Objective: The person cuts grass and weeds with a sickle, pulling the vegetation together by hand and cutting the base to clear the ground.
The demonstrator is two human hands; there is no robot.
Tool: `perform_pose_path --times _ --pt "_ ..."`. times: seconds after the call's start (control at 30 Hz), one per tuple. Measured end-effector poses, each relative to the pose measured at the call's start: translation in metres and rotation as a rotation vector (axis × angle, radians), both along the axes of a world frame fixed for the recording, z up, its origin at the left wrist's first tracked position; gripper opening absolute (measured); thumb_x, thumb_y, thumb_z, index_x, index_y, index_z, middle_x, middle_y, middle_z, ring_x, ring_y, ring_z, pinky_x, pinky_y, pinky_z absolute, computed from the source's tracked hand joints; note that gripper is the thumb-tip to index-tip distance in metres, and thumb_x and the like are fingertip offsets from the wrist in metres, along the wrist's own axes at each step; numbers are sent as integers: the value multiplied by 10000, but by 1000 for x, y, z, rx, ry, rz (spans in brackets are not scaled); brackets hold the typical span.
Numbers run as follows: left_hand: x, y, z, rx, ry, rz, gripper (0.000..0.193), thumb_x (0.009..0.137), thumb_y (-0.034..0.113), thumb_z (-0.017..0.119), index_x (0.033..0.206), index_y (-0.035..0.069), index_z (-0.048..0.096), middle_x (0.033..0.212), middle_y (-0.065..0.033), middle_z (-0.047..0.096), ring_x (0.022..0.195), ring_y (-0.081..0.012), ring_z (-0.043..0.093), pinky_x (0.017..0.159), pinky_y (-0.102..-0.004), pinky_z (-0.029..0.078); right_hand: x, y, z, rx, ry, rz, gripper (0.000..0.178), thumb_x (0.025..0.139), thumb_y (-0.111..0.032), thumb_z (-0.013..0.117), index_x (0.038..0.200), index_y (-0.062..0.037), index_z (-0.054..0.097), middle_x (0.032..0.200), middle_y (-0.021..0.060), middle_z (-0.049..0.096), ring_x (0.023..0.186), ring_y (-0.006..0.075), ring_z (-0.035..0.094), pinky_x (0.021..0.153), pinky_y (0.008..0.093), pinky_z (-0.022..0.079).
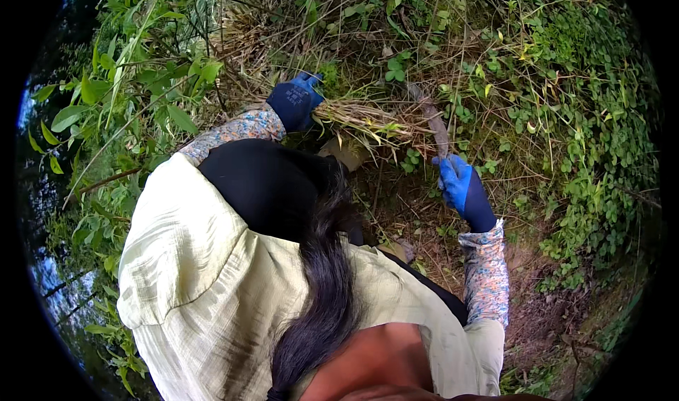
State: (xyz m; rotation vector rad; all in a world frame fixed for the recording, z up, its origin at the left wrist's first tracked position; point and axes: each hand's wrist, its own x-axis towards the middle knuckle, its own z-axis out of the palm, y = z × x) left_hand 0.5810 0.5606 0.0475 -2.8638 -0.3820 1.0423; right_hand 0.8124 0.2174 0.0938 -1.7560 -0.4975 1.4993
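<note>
Green vines [594, 83] blanket the right side; a leafy shrub [92, 107] hems in the left. Between them, a straw-coloured grass bundle [375, 118] juts from the left gloved hand [296, 102], curled around it; the right gloved hand [465, 189] clenches a sickle-like tool [436, 124] by the bundle's far end.

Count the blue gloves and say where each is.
2: one on the left hand, at the grass bundle's left end; the other on the right hand, gripping the dark tool's near end.
</note>
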Motion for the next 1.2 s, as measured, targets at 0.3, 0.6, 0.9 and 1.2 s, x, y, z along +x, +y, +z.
perform_pose_path --times 0.3,0.6,0.9,1.2 --pt "41 70 7 93 197 298 874 786 472 701 1408 -20 334 1304 -272 496 1235 -378 469 982 -476 439 2 19 -29 164 -28 -183 388 1002 -365 448 1159 -26 553 660 -27 500 477 51 409 440 218 335" --pt "4 70 -60 -146 167 488 345 772 313 711 964 28 675 892 -159 680 822 -318 651 739 -439 506 8 -26 -4 83 -40 -367 348 1015 -308 424 1201 -35 531 648 -32 482 460 45 385 425 213 314" --pt "110 -16 86 -238 -588 -36 486 696 169 728 1135 7 596 992 -185 596 955 -365 571 794 -474 492 32 -22 -7 119 -22 -561 352 1019 -293 412 1208 -14 514 667 -11 484 421 71 384 388 244 323" --pt "37 183 -6 293 -10 421 510 758 300 726 1197 72 602 1205 -188 591 1039 -311 616 893 -413 491 22 -12 -5 133 -4 -501 344 1018 -296 427 1220 -29 506 635 -10 489 434 61 396 395 234 303"
